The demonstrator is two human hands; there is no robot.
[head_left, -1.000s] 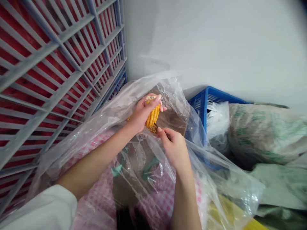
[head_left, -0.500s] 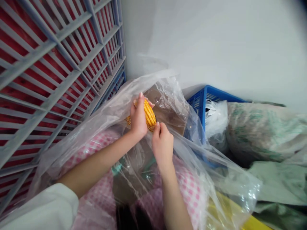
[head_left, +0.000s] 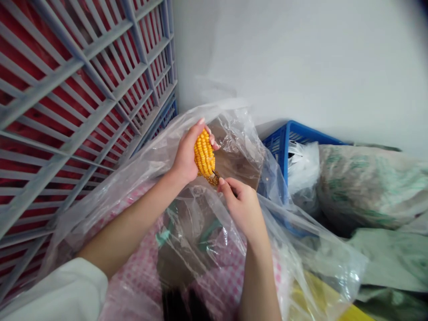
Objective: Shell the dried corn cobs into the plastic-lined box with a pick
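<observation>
My left hand (head_left: 189,154) is closed around an ear of corn (head_left: 203,154) with yellow kernels. The cob tilts, its lower end toward my right hand (head_left: 240,203). Pinched in my right hand is a thin dark pointed tool (head_left: 216,174), its tip at the cob's lower end; its grip is hidden by the fingers. Loose kernels (head_left: 212,180) show just below the cob. Both hands are over the mouth of a large clear plastic bag (head_left: 143,165), which spreads across a cardboard box (head_left: 239,162) and pink checked cloth on my lap.
A tall grey slatted crate (head_left: 110,96) with red behind its slats stands close on the left. To the right are a blue crate (head_left: 286,154), a white plastic bag (head_left: 304,165), a stuffed woven sack (head_left: 371,183) and green sacking (head_left: 391,254). A pale wall (head_left: 301,58) rises behind.
The cob has turned more upright, showing more kernel rows. My right hand has moved right and slightly down from it, and the thin tool now shows between them.
</observation>
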